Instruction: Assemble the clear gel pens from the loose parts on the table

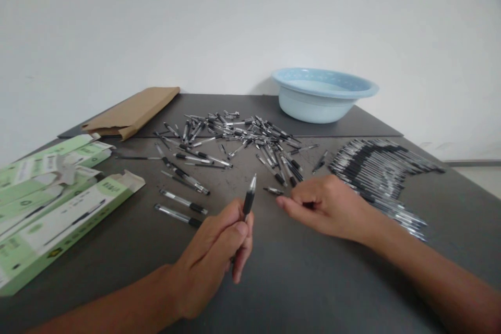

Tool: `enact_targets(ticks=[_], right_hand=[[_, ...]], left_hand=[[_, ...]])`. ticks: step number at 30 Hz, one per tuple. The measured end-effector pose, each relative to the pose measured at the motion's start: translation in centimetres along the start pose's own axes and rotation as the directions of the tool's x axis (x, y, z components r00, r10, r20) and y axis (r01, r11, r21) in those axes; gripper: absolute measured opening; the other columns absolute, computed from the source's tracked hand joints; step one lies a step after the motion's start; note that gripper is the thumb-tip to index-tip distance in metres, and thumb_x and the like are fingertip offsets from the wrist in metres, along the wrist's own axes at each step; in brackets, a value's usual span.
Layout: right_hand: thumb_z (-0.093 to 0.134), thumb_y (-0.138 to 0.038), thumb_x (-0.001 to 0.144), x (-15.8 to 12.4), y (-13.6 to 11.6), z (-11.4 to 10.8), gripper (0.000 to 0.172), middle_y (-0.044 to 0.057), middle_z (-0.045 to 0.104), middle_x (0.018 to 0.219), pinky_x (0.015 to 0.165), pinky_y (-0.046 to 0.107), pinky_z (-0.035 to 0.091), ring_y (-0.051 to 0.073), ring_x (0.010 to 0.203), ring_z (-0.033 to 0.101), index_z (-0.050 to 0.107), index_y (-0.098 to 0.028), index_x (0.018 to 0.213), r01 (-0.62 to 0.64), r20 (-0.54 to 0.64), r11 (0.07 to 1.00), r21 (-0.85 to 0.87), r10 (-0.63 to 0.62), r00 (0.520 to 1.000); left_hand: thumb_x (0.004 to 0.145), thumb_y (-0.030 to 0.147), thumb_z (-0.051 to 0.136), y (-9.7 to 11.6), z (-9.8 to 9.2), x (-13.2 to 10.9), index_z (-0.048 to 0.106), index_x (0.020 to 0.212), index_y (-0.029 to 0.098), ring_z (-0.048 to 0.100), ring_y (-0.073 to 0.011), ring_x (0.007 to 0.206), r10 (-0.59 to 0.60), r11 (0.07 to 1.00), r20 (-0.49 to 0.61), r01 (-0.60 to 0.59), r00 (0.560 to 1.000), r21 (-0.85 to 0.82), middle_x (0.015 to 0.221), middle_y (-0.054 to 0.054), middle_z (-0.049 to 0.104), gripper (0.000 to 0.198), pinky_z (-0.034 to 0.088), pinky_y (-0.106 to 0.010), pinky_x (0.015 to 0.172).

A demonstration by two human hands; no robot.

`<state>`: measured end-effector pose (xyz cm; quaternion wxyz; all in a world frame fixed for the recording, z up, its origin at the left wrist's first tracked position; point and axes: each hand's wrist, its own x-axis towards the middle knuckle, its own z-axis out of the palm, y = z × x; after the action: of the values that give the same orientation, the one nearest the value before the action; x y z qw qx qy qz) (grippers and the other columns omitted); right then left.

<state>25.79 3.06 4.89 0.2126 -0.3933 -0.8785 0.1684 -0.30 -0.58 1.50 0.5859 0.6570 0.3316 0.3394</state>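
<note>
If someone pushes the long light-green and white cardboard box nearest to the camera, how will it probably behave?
The box would probably slide rather than roll, as its sides are flat. Its raised end flap may bend easily, as it looks thin and uneven.

wall [219,21]: plain, whitish, far side | table [282,292]: big, dark grey — a thin line goes left to right across its far part | floor [483,178]: small pale bit, right | light: soft
</note>
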Motion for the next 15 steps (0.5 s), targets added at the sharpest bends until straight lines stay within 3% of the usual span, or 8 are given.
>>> enact_targets(ticks=[3, 7, 9, 11, 15], right_hand=[[0.055, -0.054, 0.104, -0.2, 1.8, -2.7, 0.058, -0.005, 0.036, 0.053, 0.053, 0.030, 0.024, 0.010, 0.050, 0.035, 0.042, -0.021, 0.058, -0.204, -0.166, 0.978, -0.033, 0.196, 0.966], [0.057, -0.071, 0.095, -0.9, 5.1, -6.2, 0.062, -0.003, 0.042, 0.050, 0.051, 0.030, 0.026, 0.012, 0.049, 0.036, 0.059, -0.021, 0.060, -0.505, -0.431, 0.859, -0.080, 0.427, 0.795], [0.058, -0.076, 0.092, -1.3, 6.7, -7.5, 0.061, -0.002, 0.046, 0.048, 0.051, 0.030, 0.029, 0.013, 0.049, 0.041, 0.067, -0.021, 0.065, -0.606, -0.478, 0.787, -0.119, 0.489, 0.729], [0.060, -0.076, 0.090, -1.6, 7.9, -8.3, 0.060, 0.000, 0.055, 0.050, 0.053, 0.032, 0.034, 0.015, 0.050, 0.048, 0.075, -0.021, 0.073, -0.658, -0.458, 0.732, -0.174, 0.532, 0.713], [0.068, -0.067, 0.088, -2.2, 8.7, -8.9, 0.050, 0.010, 0.075, 0.074, 0.063, 0.037, 0.042, 0.019, 0.063, 0.063, 0.086, -0.021, 0.094, -0.636, -0.350, 0.734, -0.241, 0.545, 0.762]], left_hand=[[0.111, 0.042, 0.036, -0.1, 0.1, 0.0, 0.049, 0.079, 0.022, 0.043, -0.0125, 0.050, 0.011, 1.000, 0.003, -0.011, 1.000, 0.020, 0.058, 0.004, 0.049, 0.039, 0.034, -0.026, 0.051], [0.111, 0.044, 0.035, -0.1, 0.3, 0.1, 0.048, 0.076, 0.022, 0.040, -0.0119, 0.049, 0.008, 1.000, 0.003, -0.008, 1.000, 0.015, 0.057, 0.004, 0.046, 0.043, 0.033, -0.027, 0.050], [0.112, 0.046, 0.035, -0.1, 0.3, 0.1, 0.047, 0.075, 0.022, 0.039, -0.0115, 0.047, 0.013, 1.000, -0.010, -0.013, 1.000, 0.007, 0.056, 0.005, 0.045, 0.045, 0.032, -0.027, 0.049], [0.112, 0.049, 0.035, -0.1, 0.4, 0.1, 0.046, 0.075, 0.022, 0.038, -0.0110, 0.046, 0.021, 1.000, -0.021, -0.021, 1.000, 0.014, 0.055, 0.006, 0.043, 0.047, 0.032, -0.027, 0.049], [0.113, 0.055, 0.033, -0.1, 0.4, 0.0, 0.045, 0.078, 0.023, 0.038, -0.0111, 0.046, -0.007, 0.999, -0.025, 0.008, 1.000, 0.050, 0.054, 0.007, 0.042, 0.049, 0.032, -0.026, 0.048]])
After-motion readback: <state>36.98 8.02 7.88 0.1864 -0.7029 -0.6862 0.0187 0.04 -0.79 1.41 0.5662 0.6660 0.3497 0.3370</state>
